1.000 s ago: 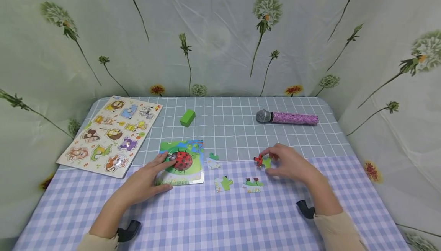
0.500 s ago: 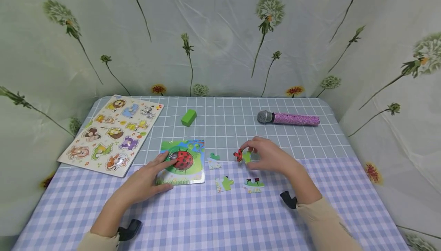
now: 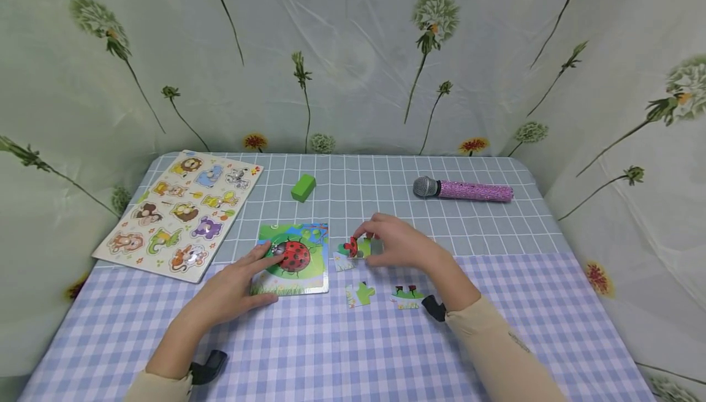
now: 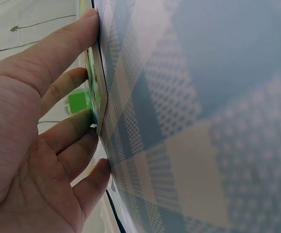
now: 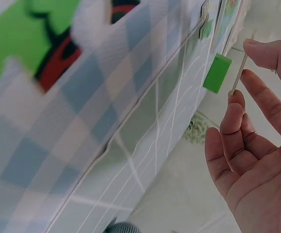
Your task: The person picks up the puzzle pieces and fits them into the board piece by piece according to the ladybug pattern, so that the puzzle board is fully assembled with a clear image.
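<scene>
My left hand (image 3: 231, 292) rests with spread fingers on the left part of a square ladybug puzzle board (image 3: 311, 273). In the left wrist view its fingertips touch the board's edge and face. My right hand (image 3: 398, 244) pinches a red and green puzzle piece (image 3: 351, 246) between thumb and fingers, just right of the board. Edge-on in the right wrist view, the thin piece (image 5: 239, 75) is held off the table. Below it lies a loose green and white puzzle piece (image 3: 344, 263), partly covered. Two more loose pieces, one green (image 3: 361, 295) and one with dark red marks (image 3: 407, 298), lie nearer the front.
A large animal peg puzzle (image 3: 182, 212) lies slanted at the left. Toward the back are a green block (image 3: 303, 187) and a pink glittery microphone (image 3: 469, 190). A checked cloth (image 3: 342, 353) covers the front of the table; a grey gridded mat (image 3: 364, 193) covers the back.
My right hand has carried the red and green puzzle piece leftward, from the right of the loose pieces to beside the ladybug board. The left hand has stayed on the board.
</scene>
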### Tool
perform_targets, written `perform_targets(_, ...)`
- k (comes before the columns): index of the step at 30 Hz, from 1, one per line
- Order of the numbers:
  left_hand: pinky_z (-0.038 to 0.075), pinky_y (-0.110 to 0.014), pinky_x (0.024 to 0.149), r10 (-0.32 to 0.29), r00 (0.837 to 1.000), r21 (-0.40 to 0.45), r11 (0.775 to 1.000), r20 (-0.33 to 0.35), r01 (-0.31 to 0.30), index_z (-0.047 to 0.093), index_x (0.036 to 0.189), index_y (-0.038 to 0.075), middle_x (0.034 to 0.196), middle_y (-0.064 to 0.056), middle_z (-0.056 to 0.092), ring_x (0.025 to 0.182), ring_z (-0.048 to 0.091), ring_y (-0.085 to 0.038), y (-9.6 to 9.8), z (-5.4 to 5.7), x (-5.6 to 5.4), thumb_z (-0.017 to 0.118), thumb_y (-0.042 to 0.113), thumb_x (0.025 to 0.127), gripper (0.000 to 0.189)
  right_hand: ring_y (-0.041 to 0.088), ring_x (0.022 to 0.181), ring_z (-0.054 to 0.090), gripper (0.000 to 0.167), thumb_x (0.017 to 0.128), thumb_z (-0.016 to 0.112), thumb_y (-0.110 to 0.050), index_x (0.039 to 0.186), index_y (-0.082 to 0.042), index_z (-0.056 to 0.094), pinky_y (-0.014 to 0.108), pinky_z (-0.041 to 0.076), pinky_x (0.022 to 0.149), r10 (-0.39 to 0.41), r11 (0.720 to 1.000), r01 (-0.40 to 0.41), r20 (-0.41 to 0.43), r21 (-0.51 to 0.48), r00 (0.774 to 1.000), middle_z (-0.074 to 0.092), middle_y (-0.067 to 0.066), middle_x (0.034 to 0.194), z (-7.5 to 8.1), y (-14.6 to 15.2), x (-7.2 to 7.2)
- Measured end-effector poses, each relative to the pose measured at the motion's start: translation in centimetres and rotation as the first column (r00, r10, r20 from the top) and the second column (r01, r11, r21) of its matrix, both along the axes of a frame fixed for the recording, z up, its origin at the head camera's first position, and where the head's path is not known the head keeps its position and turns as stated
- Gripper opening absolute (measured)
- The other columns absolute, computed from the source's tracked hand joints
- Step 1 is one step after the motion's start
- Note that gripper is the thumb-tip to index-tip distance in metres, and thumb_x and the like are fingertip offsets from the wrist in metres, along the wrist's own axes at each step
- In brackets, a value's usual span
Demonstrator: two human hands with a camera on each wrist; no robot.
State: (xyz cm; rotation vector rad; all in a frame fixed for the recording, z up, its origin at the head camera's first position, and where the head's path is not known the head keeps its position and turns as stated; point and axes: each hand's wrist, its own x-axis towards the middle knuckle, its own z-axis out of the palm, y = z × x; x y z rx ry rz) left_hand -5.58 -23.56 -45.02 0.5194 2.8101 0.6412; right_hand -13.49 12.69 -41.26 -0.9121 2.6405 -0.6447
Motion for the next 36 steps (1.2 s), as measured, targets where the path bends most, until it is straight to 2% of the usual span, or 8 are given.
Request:
perform_targets(12, 0.048, -0.072, 0.112, 0.002, 1.000, -0.001, 1.000, -0.018, -0.002, 0.060, 0.155, 0.024, 0.174, -0.017, 0.037, 0.155, 0.043, -0.048, -0.1, -0.1, 0.0, 0.089, 0.044, 0.087, 0.076, 0.017, 0.104, 0.064, 0.048, 0.085, 0.085, -0.019, 0.132, -0.020, 0.074, 0.033, 0.057, 0.091, 0.061, 0.998, -0.061, 0.031, 0.004, 0.998, 0.066, 0.000, 0.110, -0.4, -3.5, -1.1)
perform_targets(19, 0.047, -0.074, 0.113, 0.004, 1.000, -0.001, 1.000, -0.017, -0.004, 0.060, 0.155, 0.024, 0.174, -0.017, 0.036, 0.155, 0.042, -0.048, -0.1, -0.2, 0.0, 0.089, 0.044, 0.087, 0.076, 0.017, 0.102, 0.063, 0.048, 0.084, 0.084, -0.016, 0.131, -0.018, 0.075, 0.031, 0.056, 0.088, 0.115, 0.993, -0.115, 0.036, 0.011, 0.993, 0.065, 0.002, 0.108, -0.9, -5.4, -1.7)
perform_targets(36, 0.049, -0.071, 0.111, 0.000, 1.000, 0.004, 1.000, -0.004, 0.000, 0.059, 0.155, 0.023, 0.174, -0.017, 0.036, 0.155, 0.042, -0.048, -0.1, -0.1, 0.0, 0.088, 0.045, 0.088, 0.076, 0.015, 0.099, 0.062, 0.043, 0.087, 0.084, -0.018, 0.129, -0.015, 0.076, 0.030, 0.057, 0.088, 0.166, 0.984, -0.168, 0.036, 0.063, 0.986, 0.067, 0.004, 0.112, -1.5, -8.5, -2.0)
